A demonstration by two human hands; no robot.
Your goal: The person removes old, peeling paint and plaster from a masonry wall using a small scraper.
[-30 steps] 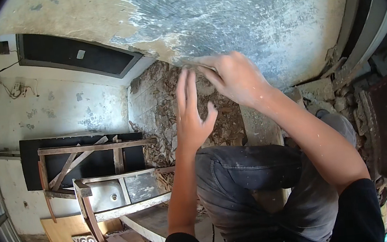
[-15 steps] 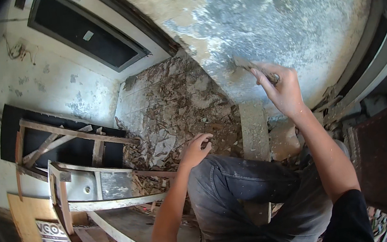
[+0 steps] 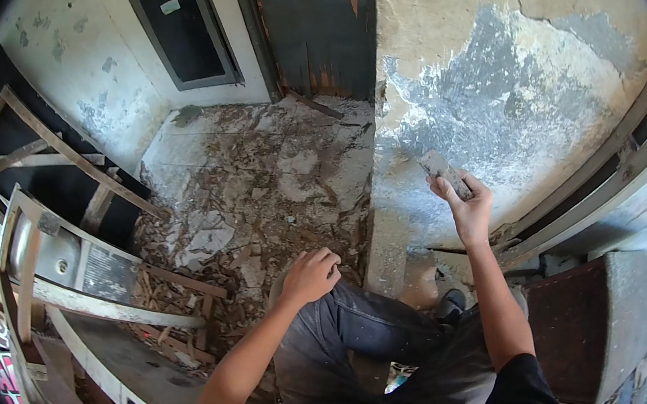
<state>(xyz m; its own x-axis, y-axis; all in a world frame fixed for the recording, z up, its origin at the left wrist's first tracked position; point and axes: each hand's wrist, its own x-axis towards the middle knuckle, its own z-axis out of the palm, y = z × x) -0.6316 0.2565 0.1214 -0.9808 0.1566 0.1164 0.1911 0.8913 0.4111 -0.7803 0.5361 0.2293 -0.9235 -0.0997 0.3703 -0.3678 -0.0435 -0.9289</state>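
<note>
My right hand [image 3: 471, 204] is closed round a flat, dusty grey scraper [image 3: 439, 167], its broad end pointing up and to the left. It is held in front of the peeling wall [image 3: 505, 99], where bare grey and white patches show through the cream paint. I cannot tell whether the blade touches the wall. Over my left knee rests my left hand [image 3: 312, 276], fingers loosely bent and holding nothing.
Debris and broken wood cover the floor [image 3: 257, 186]. On the left lie a steel sink [image 3: 51, 255] and a wooden frame [image 3: 62, 145]. A dark door [image 3: 319, 33] stands at the back. A brown box-like piece [image 3: 569, 325] is at my right.
My view has turned, bringing the door into sight. My right hand has drawn the scraper lower along the wall, and my left hand has settled on my knee.
</note>
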